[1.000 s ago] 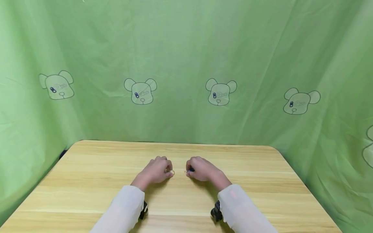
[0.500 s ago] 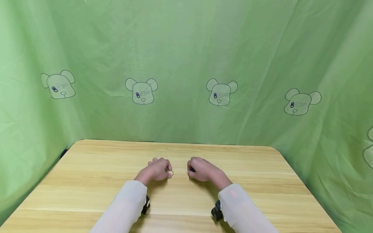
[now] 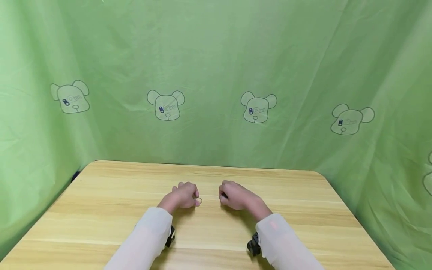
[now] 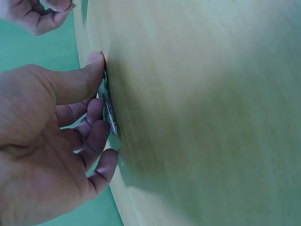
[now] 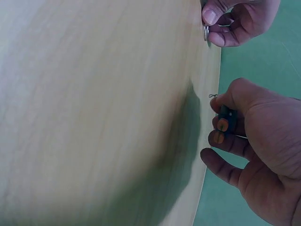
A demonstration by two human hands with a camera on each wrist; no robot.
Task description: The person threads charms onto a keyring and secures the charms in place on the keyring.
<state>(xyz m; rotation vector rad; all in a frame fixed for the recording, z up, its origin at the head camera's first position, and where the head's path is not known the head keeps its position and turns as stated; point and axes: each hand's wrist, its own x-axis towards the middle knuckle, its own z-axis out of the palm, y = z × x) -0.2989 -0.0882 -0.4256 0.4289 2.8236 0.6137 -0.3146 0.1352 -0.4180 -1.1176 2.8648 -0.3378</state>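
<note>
My left hand (image 3: 182, 195) is low over the table, left of centre, and pinches a small metal ring (image 3: 200, 201). A thin, flat metal piece (image 4: 111, 113) lies along its fingertips in the left wrist view; whether it is a key I cannot tell. Across a short gap, my right hand (image 3: 235, 195) holds a small dark blue keychain-like piece (image 5: 227, 114) with round orange ends. From the right thumb and fingertip pokes a tiny wire loop (image 5: 213, 96). The head view mostly hides the blue piece behind the fingers.
Both hands work above a light wood table (image 3: 216, 232) with rounded far corners. A green curtain (image 3: 209, 56) printed with bear heads hangs behind it and along the sides. Black wrist cameras (image 3: 254, 244) sit under the pale sleeves (image 3: 283, 240).
The gap between the hands has widened slightly, and the right hand has turned so the blue piece and loop are less visible from the head. The ring stays in the left fingertips.
</note>
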